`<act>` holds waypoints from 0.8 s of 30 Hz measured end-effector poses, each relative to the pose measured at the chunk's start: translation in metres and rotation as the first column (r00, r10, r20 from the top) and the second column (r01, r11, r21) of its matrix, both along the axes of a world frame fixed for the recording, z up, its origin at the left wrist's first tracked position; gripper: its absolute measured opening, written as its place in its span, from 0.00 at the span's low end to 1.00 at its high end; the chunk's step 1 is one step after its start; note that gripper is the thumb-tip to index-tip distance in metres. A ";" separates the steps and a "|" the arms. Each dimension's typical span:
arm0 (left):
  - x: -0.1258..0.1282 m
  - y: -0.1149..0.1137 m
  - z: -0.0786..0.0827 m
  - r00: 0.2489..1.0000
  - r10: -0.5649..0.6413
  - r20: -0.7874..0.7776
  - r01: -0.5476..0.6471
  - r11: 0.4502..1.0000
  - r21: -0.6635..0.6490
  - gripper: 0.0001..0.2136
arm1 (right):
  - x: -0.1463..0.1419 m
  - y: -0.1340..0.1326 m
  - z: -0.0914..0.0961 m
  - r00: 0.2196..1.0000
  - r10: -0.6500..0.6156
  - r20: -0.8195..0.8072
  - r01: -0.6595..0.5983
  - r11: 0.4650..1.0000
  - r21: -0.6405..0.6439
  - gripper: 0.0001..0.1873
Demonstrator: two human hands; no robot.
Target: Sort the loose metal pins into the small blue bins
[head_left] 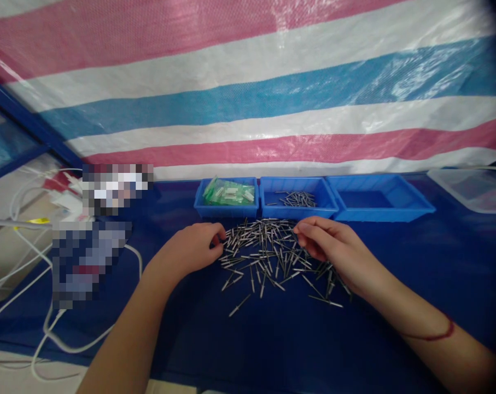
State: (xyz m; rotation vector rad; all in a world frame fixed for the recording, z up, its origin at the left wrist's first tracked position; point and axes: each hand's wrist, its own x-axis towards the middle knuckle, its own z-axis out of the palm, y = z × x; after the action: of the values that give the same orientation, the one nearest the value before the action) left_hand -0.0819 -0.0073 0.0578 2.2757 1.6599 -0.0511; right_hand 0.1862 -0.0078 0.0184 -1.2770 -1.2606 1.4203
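A loose pile of silvery blind rivets point(268, 241) with thin dark stems lies on the blue tabletop. My left hand point(198, 246) is at the pile's left edge, its fingers curled and the thumb bent towards them; whatever is between their tips is too small to make out. On the other side, my right hand point(327, 238) rests over the pile's right edge. Its thumb and forefinger are pinched together, and I cannot tell what they hold. Several single rivets are scattered nearer to me, and some lie partly hidden under the right hand.
Behind the pile stand three blue bins: the left bin point(227, 211) with green plastic packets point(229, 191), the middle bin point(299, 211) with more rivets, and the right bin point(385, 214). A clear plastic lid point(469, 191) lies far right. White cables point(48, 323) loop at left. A striped sheet point(248, 109) hangs behind.
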 end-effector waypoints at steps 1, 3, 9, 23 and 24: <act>-0.001 0.000 0.001 1.000 0.002 0.009 -0.002 1.000 -0.010 0.09 | 0.000 0.000 -0.001 1.000 0.012 0.012 -0.012 1.000 0.006 0.13; -0.005 0.000 0.004 1.000 0.015 0.021 -0.014 0.999 -0.032 0.09 | 0.000 -0.001 -0.003 0.999 0.033 0.038 -0.034 0.999 0.019 0.13; -0.013 -0.003 0.014 0.998 0.054 0.027 -0.046 0.971 -0.233 0.09 | -0.003 -0.002 -0.004 0.995 0.055 0.083 -0.059 0.997 0.044 0.14; 0.000 -0.003 0.006 0.996 0.006 0.085 -0.001 0.999 -0.050 0.10 | 0.030 0.004 0.005 0.525 -0.340 0.780 -0.233 0.824 0.516 0.10; 0.002 -0.002 0.005 0.996 -0.008 0.091 0.011 0.999 -0.033 0.10 | 0.030 0.004 0.003 0.501 -0.327 0.802 -0.288 0.810 0.510 0.10</act>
State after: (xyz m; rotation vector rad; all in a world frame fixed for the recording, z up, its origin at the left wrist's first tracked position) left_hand -0.0799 -0.0098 0.0631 2.2271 1.5908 0.0224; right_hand 0.2165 -0.0038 0.0216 -1.5599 -2.1281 0.1213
